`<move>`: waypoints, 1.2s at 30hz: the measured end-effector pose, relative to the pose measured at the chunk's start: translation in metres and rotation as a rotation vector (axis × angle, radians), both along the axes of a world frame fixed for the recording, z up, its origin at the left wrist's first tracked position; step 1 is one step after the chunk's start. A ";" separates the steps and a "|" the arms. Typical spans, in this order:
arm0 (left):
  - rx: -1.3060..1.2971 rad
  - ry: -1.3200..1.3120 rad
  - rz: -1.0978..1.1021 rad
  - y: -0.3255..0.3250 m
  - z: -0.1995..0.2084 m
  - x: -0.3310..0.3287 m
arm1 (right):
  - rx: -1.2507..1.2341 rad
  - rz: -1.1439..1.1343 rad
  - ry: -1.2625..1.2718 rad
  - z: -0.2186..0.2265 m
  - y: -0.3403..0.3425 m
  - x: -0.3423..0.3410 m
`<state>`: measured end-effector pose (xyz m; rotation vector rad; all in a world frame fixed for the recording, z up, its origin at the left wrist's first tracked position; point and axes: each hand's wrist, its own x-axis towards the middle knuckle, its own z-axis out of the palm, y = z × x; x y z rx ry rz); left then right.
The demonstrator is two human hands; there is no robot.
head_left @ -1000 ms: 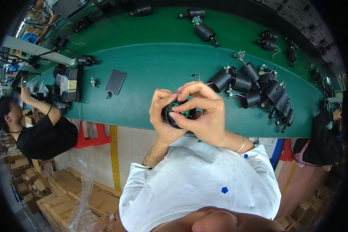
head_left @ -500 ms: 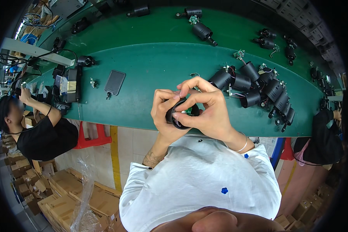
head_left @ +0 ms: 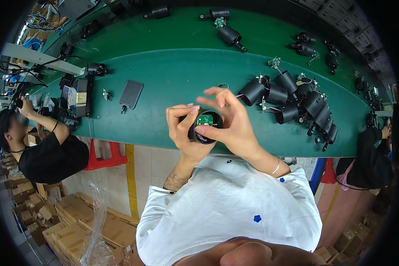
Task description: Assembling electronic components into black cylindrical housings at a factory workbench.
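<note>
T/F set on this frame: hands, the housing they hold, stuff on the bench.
1. Both hands are on a black housing. True: left hand grips it, right hand touches its rim.
2. A green circuit board shows inside the housing. True.
3. The housing rests on the green bench. False: it is held up at the bench's near edge.
4. The pile of black housings lies to the person's left. False: it is on the right.
5. A flat dark pad lies on the bench. True.
</note>
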<state>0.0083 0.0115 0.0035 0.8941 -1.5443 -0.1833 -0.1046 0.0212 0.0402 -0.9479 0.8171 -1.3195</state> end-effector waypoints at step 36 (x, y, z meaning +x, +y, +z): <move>0.303 0.243 -0.474 -0.008 0.023 0.006 | 0.133 -0.094 -0.190 -0.007 0.003 0.004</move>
